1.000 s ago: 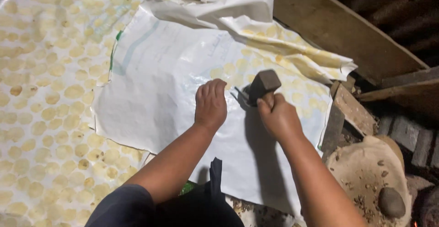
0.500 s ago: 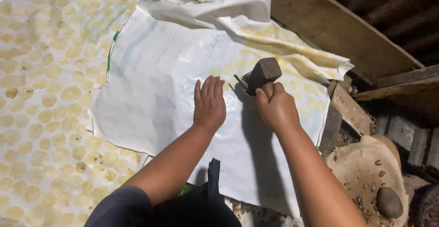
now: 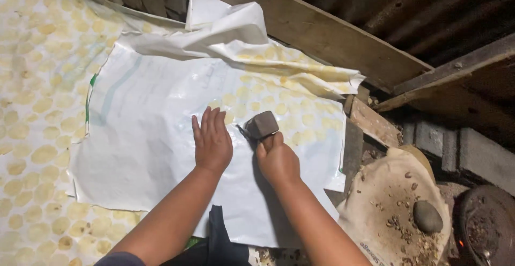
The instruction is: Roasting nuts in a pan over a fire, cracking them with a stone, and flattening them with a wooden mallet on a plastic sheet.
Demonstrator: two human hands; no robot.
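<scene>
— Hammer [image 3: 262, 124], item one. Where is it from your side?

— Mid-frame, over the right half of the white sheet [image 3: 145, 137], just right of the left hand [image 3: 213, 142]. Taking it left to right: spotted cloth [image 3: 32, 137] underneath, sheet on top of it, then the two hands, then a sack [image 3: 375, 201] with a stone [image 3: 427, 216] on it, well apart.

— Left hand?

— Palm down and flat on the sheet, fingers straight and close together, pointing away from the person. It pins the sheet.

— Right hand [image 3: 277, 159]?

— A fist clamped round the handle, right under the head. The handle itself is hidden in the grip.

— Which way does it lie?

— The dark block of a head runs from lower left to upper right, tilted. A thin dark tip shows at its lower-left end, towards the left hand. Which end is the striking face, I cannot tell, nor whether the head touches the sheet.

— Step in hand?

— I judge a hammering stroke on the sheet beside the pinning hand.

— What does the next move call for?

— A short, straight blow that lands clear of the left fingers, with the sheet held taut.
</scene>
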